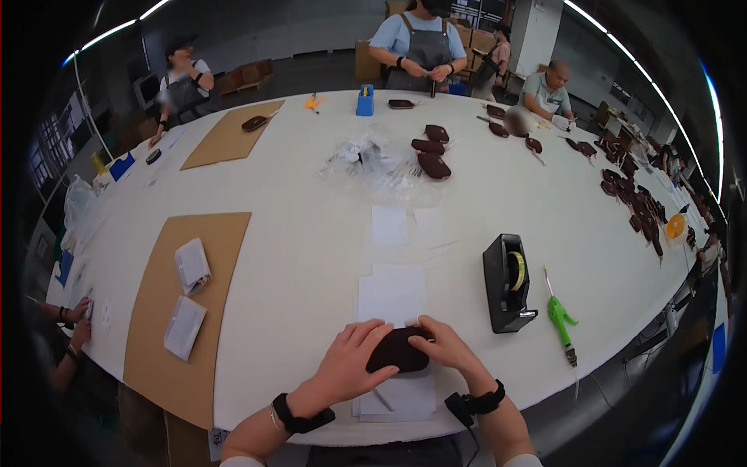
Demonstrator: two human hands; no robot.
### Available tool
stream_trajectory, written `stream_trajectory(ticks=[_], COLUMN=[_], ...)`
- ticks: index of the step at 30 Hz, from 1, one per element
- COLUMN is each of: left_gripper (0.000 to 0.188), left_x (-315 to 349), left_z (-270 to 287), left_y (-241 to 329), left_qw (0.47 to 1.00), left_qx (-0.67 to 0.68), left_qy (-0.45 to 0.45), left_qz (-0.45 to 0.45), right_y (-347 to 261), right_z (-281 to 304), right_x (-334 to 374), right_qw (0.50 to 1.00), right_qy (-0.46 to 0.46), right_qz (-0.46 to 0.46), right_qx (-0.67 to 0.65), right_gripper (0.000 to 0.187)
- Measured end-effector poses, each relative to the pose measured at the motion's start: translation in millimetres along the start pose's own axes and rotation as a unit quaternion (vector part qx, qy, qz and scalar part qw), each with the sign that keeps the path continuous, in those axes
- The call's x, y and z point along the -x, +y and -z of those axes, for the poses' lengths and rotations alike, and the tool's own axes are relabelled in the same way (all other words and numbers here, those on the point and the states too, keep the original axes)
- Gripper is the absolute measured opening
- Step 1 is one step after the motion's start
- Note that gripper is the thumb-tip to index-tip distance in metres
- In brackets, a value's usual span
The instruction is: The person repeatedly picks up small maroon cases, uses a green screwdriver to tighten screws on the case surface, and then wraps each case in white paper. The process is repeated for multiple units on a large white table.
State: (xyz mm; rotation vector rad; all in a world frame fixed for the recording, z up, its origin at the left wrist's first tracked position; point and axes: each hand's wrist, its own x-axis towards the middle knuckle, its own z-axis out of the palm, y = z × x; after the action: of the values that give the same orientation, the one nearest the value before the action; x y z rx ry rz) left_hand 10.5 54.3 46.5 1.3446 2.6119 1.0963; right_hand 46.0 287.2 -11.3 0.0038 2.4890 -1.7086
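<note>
A dark maroon pouch (398, 352) rests over a stack of white paper sheets (393, 292) at the near edge of the table. My left hand (352, 359) holds its left end, fingers across the top and thumb along the near side. At the far right corner, my right hand (447, 342) grips the same pouch between thumb and fingers. Something white, perhaps a finger cover, shows at a right fingertip. A thin grey strip (383, 400) lies on the paper below the pouch.
Right of my hands stand a black tape dispenser (510, 288) and a green air blow gun (559, 315). White wrapped packets (185, 327) lie on a brown cardboard sheet (163, 265) at left. Crumpled clear plastic (366, 163) and more pouches (638, 204) lie farther off. Co-workers surround the table.
</note>
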Motion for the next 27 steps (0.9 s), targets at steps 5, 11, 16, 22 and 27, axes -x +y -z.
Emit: stream_trajectory(ticks=[5, 11, 16, 22, 27], left_gripper=[0.076, 0.079, 0.078, 0.075, 0.074], left_x=[17, 7, 6, 5, 7], left_z=[-24, -22, -20, -15, -14], left_y=[-35, -29, -43, -47, -46], left_qw=[0.989, 0.983, 0.989, 0.977, 0.973], left_qx=[-0.047, -0.075, -0.008, 0.09, 0.113], left_qy=[-0.125, -0.162, -0.133, -0.142, -0.139], left_qz=[0.061, 0.045, 0.064, 0.129, 0.144], right_y=[-18, -6, 13, -2, -45], right_z=[0, 9, 5, 6, 6], right_x=[-3, -67, -100, -92, -61], right_qw=[0.984, 0.891, 0.861, 0.91, 0.986], right_qy=[0.055, 0.193, 0.207, 0.214, 0.148], right_qz=[0.058, 0.121, 0.148, 0.213, 0.053], right_qx=[0.156, 0.393, 0.44, 0.284, 0.048], right_gripper=[0.029, 0.019, 0.014, 0.013, 0.02])
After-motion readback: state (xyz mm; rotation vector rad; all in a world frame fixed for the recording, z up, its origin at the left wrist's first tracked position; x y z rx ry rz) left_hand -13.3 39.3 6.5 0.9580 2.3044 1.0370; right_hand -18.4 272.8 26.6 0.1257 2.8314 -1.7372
